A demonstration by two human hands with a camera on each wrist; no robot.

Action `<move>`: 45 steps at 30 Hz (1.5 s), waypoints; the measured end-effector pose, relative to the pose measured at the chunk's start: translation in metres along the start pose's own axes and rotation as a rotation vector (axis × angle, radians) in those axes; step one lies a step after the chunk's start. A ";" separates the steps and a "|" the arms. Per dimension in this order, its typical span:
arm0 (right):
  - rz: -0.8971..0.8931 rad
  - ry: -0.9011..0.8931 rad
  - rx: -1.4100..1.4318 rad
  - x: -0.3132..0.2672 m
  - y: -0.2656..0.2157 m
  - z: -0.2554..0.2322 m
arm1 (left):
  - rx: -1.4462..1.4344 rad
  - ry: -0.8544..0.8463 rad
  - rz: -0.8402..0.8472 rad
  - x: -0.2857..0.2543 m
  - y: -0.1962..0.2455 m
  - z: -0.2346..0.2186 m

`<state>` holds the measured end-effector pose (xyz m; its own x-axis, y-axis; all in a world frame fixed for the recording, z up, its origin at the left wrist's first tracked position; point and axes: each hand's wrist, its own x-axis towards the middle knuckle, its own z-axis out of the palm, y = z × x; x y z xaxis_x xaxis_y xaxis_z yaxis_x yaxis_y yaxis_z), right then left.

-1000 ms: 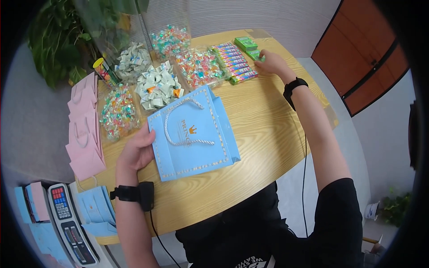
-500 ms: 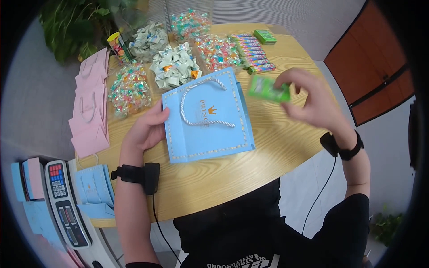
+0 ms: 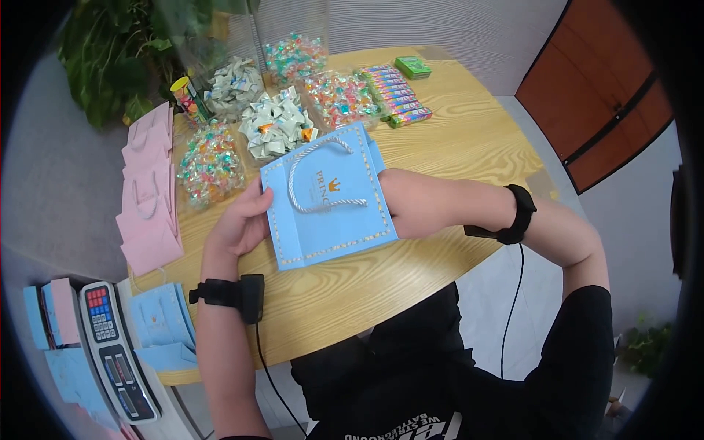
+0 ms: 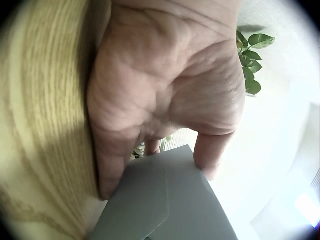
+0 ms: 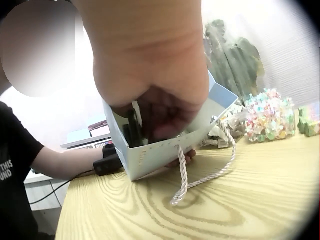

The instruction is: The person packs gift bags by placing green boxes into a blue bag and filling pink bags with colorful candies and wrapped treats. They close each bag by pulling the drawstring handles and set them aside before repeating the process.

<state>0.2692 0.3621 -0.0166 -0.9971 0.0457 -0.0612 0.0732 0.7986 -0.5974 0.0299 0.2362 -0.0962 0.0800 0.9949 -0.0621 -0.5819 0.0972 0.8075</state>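
Note:
A light blue gift bag (image 3: 330, 198) with a white rope handle stands tilted on the wooden table (image 3: 455, 147). My left hand (image 3: 246, 220) pinches its left edge, thumb and fingers on the paper (image 4: 165, 200). My right hand (image 5: 170, 110) is pushed into the bag's open mouth (image 5: 150, 150) from the right, and only the wrist and forearm show in the head view. Its fingers are in shadow inside the bag, so what they hold is hidden. The green box it carried is out of sight.
Clear trays of wrapped sweets (image 3: 209, 161) (image 3: 275, 125) (image 3: 341, 95), candy rolls (image 3: 396, 92) and green boxes (image 3: 413, 67) line the table's far side. Pink bags (image 3: 147, 191) lie at the left. A scale (image 3: 114, 352) and blue bags (image 3: 161, 326) sit below them.
My right hand took a green box from the far stack, brought it back over the table and went into the blue bag with it. The left hand kept holding the bag.

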 end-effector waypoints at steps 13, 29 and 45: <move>-0.035 -0.221 0.695 0.038 0.017 0.018 | 0.021 0.047 -0.003 -0.001 -0.002 -0.004; -0.088 0.065 0.333 0.021 0.025 0.011 | 0.036 0.038 -0.010 -0.003 -0.001 -0.005; 0.655 0.585 -0.597 -0.018 0.274 -0.134 | -0.014 0.099 -0.036 -0.002 0.001 -0.007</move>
<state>0.3039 0.6607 -0.0718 -0.6335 0.7285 0.2606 0.7359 0.6714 -0.0878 0.0238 0.2345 -0.0993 0.0216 0.9886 -0.1492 -0.5910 0.1330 0.7956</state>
